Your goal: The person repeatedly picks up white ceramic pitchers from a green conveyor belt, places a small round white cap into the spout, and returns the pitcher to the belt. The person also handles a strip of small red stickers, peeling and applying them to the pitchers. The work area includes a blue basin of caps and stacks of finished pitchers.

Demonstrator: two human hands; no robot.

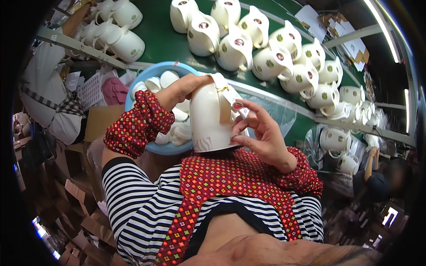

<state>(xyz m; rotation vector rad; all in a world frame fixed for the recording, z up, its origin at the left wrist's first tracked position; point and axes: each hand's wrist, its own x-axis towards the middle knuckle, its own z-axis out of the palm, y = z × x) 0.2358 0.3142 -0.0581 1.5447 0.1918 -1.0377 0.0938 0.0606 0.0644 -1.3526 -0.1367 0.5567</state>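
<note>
My left hand (pixel 188 86) grips a white jug (pixel 205 113) by its top, holding it upright above my lap. A small white tag (pixel 229 94) hangs from a gold tie near the jug's handle, and a grey striped pattern shows close to its base. At the handle side is my right hand (pixel 264 135), fingers bent. What looks like a small red oval sticker (pixel 238 106) is at its index fingertip; thumb and middle finger are close to the jug's lower side. Similar red ovals mark the lids of several jugs (pixel 235 51) on the green bench.
Left of the jug, a blue basin (pixel 177 66) holds several white cup-like pieces. More jugs (pixel 126 44) stand at the far left, beside another person's arm (pixel 75 20). A metal rail (pixel 266 95) edges the bench. Cardboard boxes (pixel 84 213) lie lower left; another person (pixel 381 177) is at right.
</note>
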